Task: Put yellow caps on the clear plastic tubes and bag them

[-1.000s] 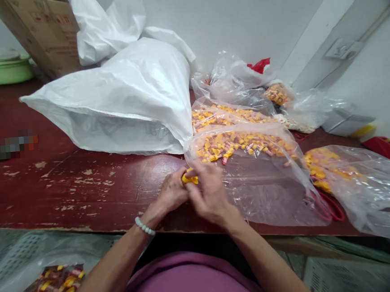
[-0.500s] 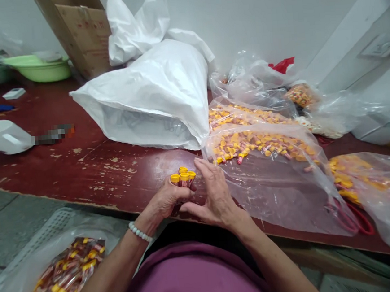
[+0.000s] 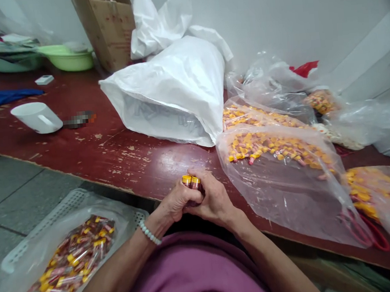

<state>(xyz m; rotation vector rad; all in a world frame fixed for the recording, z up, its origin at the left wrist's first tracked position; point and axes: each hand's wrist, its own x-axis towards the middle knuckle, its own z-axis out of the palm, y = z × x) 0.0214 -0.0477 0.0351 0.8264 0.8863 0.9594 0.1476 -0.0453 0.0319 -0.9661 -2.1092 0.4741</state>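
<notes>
My left hand, with a bead bracelet at its wrist, is closed round several small clear tubes with yellow caps and reddish contents. Wrapped round the same bunch from the other side is my right hand, its fingers pressed against the tubes and the left fingers. Only the capped tops show; the lower parts are hidden in the hands. Both hands are at the front edge of the dark red table. To their right lies a clear plastic bag with many yellow-capped pieces in it.
A white sack lies with its mouth towards me, clear tubes inside. At lower left, a lined white basket holds many filled tubes. A white mug, green basin and cardboard box stand left. Another bag lies right.
My right hand has come in from open and apart to close round the tubes in my left hand. The view has shifted, showing more of the left side.
</notes>
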